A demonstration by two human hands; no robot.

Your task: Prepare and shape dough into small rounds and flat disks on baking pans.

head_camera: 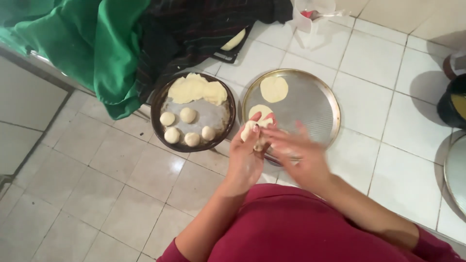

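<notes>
My left hand (246,157) holds a small piece of pale dough (253,130) at its fingertips, above the near edge of a round metal tray (315,104). My right hand (296,155) is blurred with motion and presses against the same dough from the right. Two flattened dough discs lie on the tray, one at the far side (274,89) and one partly behind my fingers (259,111). To the left, a dark round pan (158,104) holds several dough balls (188,115) and flattened dough sheets (196,90).
Green cloth (92,43) and dark striped cloth (194,29) lie at the top left, partly over a dark tray (232,53). A dark pot (454,102) and another metal rim (451,174) sit at the right edge. The floor is white tile.
</notes>
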